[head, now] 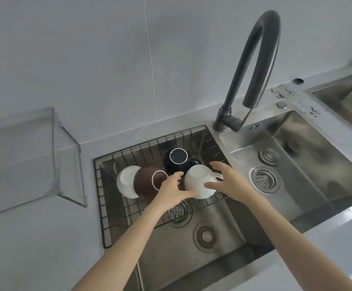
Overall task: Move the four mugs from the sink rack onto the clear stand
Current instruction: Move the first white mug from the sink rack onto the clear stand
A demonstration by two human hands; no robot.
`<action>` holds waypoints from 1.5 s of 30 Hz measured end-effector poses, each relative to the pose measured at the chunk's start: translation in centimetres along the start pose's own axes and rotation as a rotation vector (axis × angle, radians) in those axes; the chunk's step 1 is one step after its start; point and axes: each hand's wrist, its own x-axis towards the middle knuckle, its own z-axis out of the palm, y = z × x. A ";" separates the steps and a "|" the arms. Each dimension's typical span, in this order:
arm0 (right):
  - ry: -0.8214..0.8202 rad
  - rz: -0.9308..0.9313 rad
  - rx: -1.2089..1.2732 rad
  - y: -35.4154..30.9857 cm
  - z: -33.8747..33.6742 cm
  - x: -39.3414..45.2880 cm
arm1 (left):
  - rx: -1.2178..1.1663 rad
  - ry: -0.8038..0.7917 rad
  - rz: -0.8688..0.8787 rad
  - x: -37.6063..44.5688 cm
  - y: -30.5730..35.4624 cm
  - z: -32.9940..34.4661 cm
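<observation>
Four mugs lie upside down in the black wire rack (107,206) over the left sink. A white mug (125,180) is at the left, a brown mug (144,182) beside it, a black mug (176,162) behind, and another white mug (197,181) at the right. My left hand (174,190) touches this right white mug's left side, fingers spread. My right hand (226,180) cups its right side by the handle, fingers apart. The mug rests on the rack. The clear stand (34,156) sits on the counter at the left, with nothing on it.
A dark arched faucet (252,66) rises behind the rack, its spout hanging over the right sink (296,164). Drains show in both basins. A third steel basin (351,95) is at the far right. The grey wall runs close behind the counter.
</observation>
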 end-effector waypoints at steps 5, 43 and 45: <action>-0.023 0.014 -0.085 0.8 0.3 1.3 | -0.019 -0.021 -0.023 2.1 -0.9 1.5; 0.271 -0.588 -0.104 -23.7 0.0 -1.9 | -0.098 0.721 0.353 -12.1 3.0 -17.5; 0.251 -0.667 -0.088 -27.3 1.7 -1.9 | -0.118 0.792 0.340 -14.4 2.0 -20.6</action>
